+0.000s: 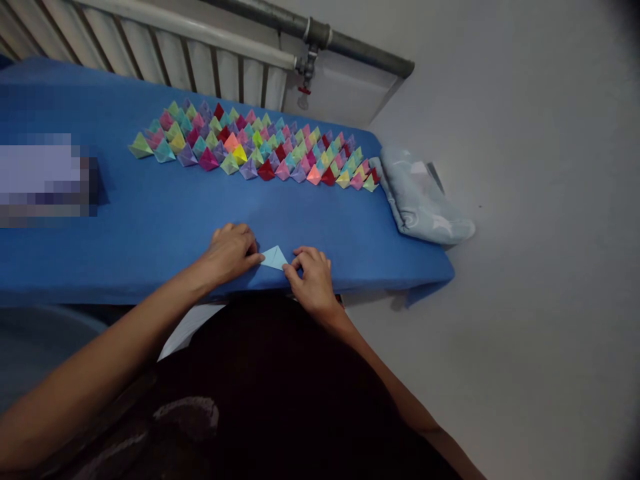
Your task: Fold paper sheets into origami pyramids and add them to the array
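Observation:
Near the front edge of a table with a blue cloth (165, 243), I hold a folded piece of light blue paper (275, 257) by its two sides. It has a pointed, roughly triangular shape, with a crease line running down from its top. My left hand (233, 249) pinches its left corner between thumb and fingers. On the opposite corner, my right hand (313, 275) has its thumb and forefinger closed, the other fingers curled. Beyond my hands stand several rows of small folded paper boats (265, 148) in many colours.
A folded grey-blue towel (423, 200) lies at the table's right end, against the wall (525, 167). Behind the table run a white radiator (200, 67) and a grey pipe (365, 53) with a red-handled valve (305, 90). At the left is a pixelated, unreadable area.

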Tool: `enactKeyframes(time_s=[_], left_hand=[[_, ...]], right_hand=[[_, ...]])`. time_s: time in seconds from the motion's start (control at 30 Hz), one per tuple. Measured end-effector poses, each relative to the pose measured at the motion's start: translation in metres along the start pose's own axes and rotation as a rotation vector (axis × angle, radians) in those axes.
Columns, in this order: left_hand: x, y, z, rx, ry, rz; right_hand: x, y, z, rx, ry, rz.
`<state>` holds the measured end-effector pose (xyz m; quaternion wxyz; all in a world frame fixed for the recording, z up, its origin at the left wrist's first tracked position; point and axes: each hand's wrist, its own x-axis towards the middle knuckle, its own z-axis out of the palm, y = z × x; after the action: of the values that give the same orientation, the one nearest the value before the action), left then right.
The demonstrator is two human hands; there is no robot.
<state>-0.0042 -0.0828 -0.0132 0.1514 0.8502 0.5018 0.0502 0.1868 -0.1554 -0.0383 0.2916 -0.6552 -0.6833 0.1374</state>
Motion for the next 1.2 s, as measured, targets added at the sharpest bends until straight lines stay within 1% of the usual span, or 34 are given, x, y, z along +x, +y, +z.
enactKeyframes(time_s=[0.07,0.1,0.17,0.2,0.27,0.33,0.37,0.5,0.6,0.67,0.73,0.83,0.9,0.97,1.1,1.2], left_hand=[[-0.003,0.000,0.004,0.015,0.098,0.041],[-0.005,0.000,0.007,0.027,0.163,0.086],[-0.010,0.001,0.015,0.059,0.269,0.229],[-0.012,0.001,0.018,0.076,0.302,0.315],[-0.018,0.001,0.025,0.106,0.331,0.470],[-0.025,0.002,0.029,0.134,0.355,0.545],[-0.028,0.003,0.031,0.150,0.369,0.547],[-0.042,0.007,0.034,0.242,0.394,0.486],[-0.046,0.009,0.035,0.282,0.391,0.482],[-0.046,0.010,0.036,0.274,0.387,0.482],[-0.045,0.009,0.037,0.257,0.388,0.478],[-0.044,0.009,0.038,0.255,0.403,0.491],[-0.044,0.008,0.039,0.261,0.419,0.501],[-0.045,0.007,0.042,0.259,0.454,0.503],[-0.050,0.000,0.052,0.277,0.482,0.514],[-0.056,-0.007,0.061,0.261,0.505,0.486]], right_hand=[[0.001,-0.001,-0.001,-0.004,-0.011,0.010],[0.002,-0.001,-0.002,-0.008,-0.017,0.011],[0.003,-0.002,-0.003,-0.019,-0.029,0.010],[0.003,-0.002,-0.003,-0.024,-0.034,0.008],[0.004,-0.002,-0.003,-0.030,-0.036,0.000],[0.004,-0.001,-0.002,-0.033,-0.031,-0.011],[0.004,0.000,-0.002,-0.033,-0.030,-0.018],[0.000,0.006,-0.003,-0.031,-0.026,-0.034],[-0.004,0.010,-0.009,-0.058,-0.028,-0.001],[-0.006,0.009,-0.016,-0.081,-0.035,-0.016],[-0.007,0.004,-0.020,-0.110,-0.058,-0.135],[-0.007,-0.004,-0.018,-0.192,-0.166,-0.375],[-0.006,-0.006,-0.013,-0.263,-0.252,-0.432],[-0.007,-0.005,-0.008,-0.320,-0.291,-0.419],[-0.012,-0.001,-0.006,-0.366,-0.271,-0.378],[-0.015,-0.002,-0.009,-0.373,-0.265,-0.371]])
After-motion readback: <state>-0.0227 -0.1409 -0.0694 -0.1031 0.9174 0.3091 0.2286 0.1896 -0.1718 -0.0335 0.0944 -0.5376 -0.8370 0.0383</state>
